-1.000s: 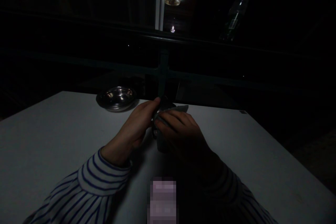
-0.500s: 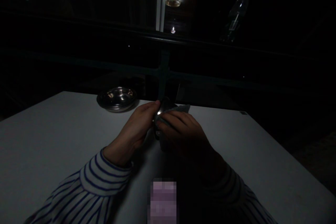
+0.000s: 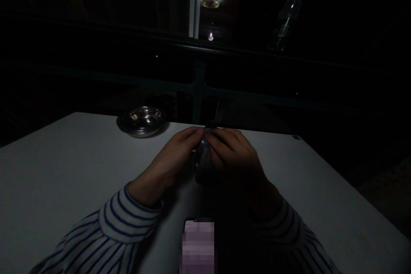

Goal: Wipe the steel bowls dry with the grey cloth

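My left hand (image 3: 171, 154) grips a shiny metal dish (image 3: 202, 145) by its edge, thumb on top, above the middle of the white table. Most of the dish is hidden by my fingers and by deep shadow, so its full shape cannot be made out. A grey cloth (image 3: 205, 171) is pinched in my right hand (image 3: 239, 154) and pressed against the dish, with its lower part hanging down. The two hands almost meet at the top of the dish. Beyond my left hand stands a stack of steel bowls (image 3: 141, 122).
The white table (image 3: 321, 197) ends just past my hands. A phone with a blurred pink screen (image 3: 198, 246) lies at the near edge. Behind the table are a dark window with a pale frame (image 3: 195, 2) and a clear plastic bottle (image 3: 287, 19). The room is very dim.
My right hand has slid the cloth up and over the top of the dish, toward my left thumb. The dish is now more covered and appears turned. The bowls stay put.
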Available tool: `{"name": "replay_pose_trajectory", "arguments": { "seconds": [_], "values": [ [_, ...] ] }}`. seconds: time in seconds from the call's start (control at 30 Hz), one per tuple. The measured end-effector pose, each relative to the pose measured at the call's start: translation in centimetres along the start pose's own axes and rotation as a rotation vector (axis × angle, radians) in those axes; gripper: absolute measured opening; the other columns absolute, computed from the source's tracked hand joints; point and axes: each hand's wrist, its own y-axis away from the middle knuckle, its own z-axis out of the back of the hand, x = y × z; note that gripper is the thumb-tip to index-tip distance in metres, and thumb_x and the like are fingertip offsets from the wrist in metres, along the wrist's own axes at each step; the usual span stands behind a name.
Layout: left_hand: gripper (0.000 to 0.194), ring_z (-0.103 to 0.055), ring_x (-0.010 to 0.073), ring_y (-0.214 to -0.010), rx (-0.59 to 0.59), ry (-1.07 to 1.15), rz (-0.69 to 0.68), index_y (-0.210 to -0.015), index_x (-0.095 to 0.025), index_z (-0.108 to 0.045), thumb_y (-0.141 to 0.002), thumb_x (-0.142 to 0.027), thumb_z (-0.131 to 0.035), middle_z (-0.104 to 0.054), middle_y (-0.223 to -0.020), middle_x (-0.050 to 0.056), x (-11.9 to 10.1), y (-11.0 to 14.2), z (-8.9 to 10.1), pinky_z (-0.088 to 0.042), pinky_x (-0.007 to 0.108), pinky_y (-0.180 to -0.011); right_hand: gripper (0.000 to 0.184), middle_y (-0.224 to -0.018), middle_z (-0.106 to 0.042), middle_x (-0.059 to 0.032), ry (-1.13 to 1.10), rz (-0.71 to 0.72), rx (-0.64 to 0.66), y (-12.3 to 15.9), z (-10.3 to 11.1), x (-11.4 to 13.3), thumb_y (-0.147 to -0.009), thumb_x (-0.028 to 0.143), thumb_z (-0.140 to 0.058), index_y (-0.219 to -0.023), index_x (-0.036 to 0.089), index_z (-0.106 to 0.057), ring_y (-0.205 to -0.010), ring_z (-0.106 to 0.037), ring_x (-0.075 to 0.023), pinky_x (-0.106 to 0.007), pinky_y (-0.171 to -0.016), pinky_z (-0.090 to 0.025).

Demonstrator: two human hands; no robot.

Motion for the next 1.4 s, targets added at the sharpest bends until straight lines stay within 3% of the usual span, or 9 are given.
{"name": "replay_pose_trajectory", "arguments": {
  "seconds": [0.3,0.43,0.63,0.83,1.0,1.17,1.4],
  "values": [
    [0.018,-0.049,0.0081,-0.058,-0.081,0.121,-0.017,-0.071,-0.016,-0.061,-0.073,-0.033,-0.057,-0.057,-0.063,-0.003,0.13,-0.56,0.38,-0.036,0.019,-0.053,0.026,-0.113,-0.057,-0.0039,0.030,0.202,0.053,0.14,-0.47,0.56,-0.086,0.025,-0.043,-0.106,0.017,-0.058,-0.105,-0.045,-0.0204,-0.034,-0.081,-0.037],
    [0.017,-0.051,0.0091,-0.062,-0.122,0.089,-0.014,-0.073,-0.016,-0.061,-0.073,-0.032,-0.057,-0.059,-0.068,-0.002,0.13,-0.58,0.46,-0.037,0.019,-0.055,0.025,-0.112,-0.057,-0.0034,0.015,0.245,0.055,0.19,-0.67,0.46,-0.085,0.025,-0.044,-0.105,0.018,-0.058,-0.106,-0.044,-0.0196,-0.033,-0.081,-0.036],
    [0.017,-0.051,0.0096,-0.063,-0.157,0.029,0.020,-0.080,-0.018,-0.061,-0.073,-0.032,-0.055,-0.058,-0.071,-0.002,-0.13,-0.43,0.20,-0.038,0.020,-0.055,0.027,-0.113,-0.056,-0.0041,0.027,0.152,0.044,0.22,-0.67,0.51,-0.085,0.025,-0.043,-0.107,0.017,-0.057,-0.103,-0.046,-0.0201,-0.034,-0.081,-0.037],
    [0.019,-0.050,0.0094,-0.060,-0.106,0.007,0.054,-0.081,-0.018,-0.062,-0.071,-0.034,-0.057,-0.054,-0.065,-0.003,0.23,-0.31,0.12,-0.039,0.021,-0.056,0.030,-0.111,-0.057,-0.0062,0.013,-0.013,0.027,0.14,-0.63,0.43,-0.086,0.026,-0.040,-0.109,0.014,-0.057,-0.099,-0.047,-0.0200,-0.033,-0.081,-0.039],
    [0.018,-0.050,0.0094,-0.059,-0.144,0.035,0.049,-0.080,-0.017,-0.063,-0.070,-0.031,-0.059,-0.058,-0.068,-0.002,0.20,-0.50,0.28,-0.039,0.021,-0.054,0.028,-0.114,-0.055,-0.0037,0.002,0.121,0.073,0.29,-0.68,0.38,-0.086,0.026,-0.043,-0.109,0.018,-0.056,-0.104,-0.044,-0.0190,-0.032,-0.083,-0.037],
    [0.020,-0.053,0.0111,-0.061,-0.180,0.052,0.017,-0.077,-0.016,-0.064,-0.072,-0.034,-0.057,-0.061,-0.066,-0.001,-0.07,-0.63,0.49,-0.039,0.021,-0.054,0.023,-0.109,-0.058,-0.0013,0.015,0.247,0.028,0.51,-0.88,0.62,-0.085,0.023,-0.044,-0.102,0.019,-0.058,-0.102,-0.045,-0.0184,-0.032,-0.079,-0.037],
    [0.020,-0.052,0.0110,-0.063,-0.094,0.006,0.027,-0.080,-0.016,-0.064,-0.073,-0.033,-0.056,-0.060,-0.068,-0.001,0.05,-0.26,0.16,-0.040,0.022,-0.058,0.026,-0.110,-0.058,-0.0037,0.077,0.079,0.020,0.21,-0.57,0.48,-0.085,0.025,-0.043,-0.107,0.018,-0.057,-0.099,-0.047,-0.0192,-0.033,-0.078,-0.037]
  ]
}}
